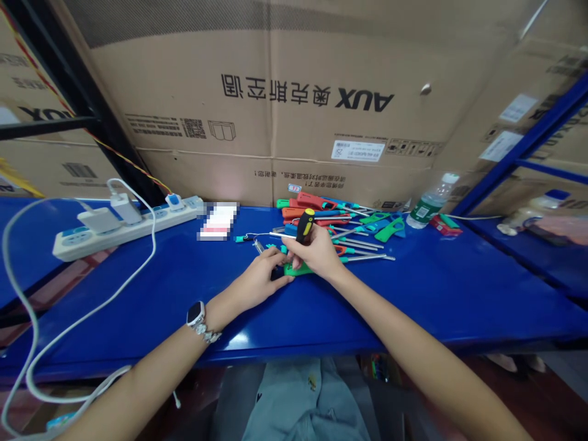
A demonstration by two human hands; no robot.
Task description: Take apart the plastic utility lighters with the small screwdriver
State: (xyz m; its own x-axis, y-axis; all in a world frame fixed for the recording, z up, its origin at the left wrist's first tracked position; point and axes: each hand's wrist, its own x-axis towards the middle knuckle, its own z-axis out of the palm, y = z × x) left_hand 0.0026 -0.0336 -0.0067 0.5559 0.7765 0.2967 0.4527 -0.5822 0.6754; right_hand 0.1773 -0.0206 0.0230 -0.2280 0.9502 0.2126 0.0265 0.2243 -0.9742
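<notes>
My right hand is closed around a screwdriver with a black and yellow handle, its handle pointing up. Below it lies a green long-nosed lighter on the blue table, its metal nozzle stretching right. My left hand has its fingers closed on the left end of that lighter; the fingers partly hide it. Where the screwdriver's tip sits is hidden by my hands. Beyond them is a pile of long lighters in red, green and blue. A small teal part with a wire lies left of the pile.
A white power strip with plugs and trailing white cables stands at the left. A water bottle and a small red box are at the right. Large cardboard boxes rise behind the blue table.
</notes>
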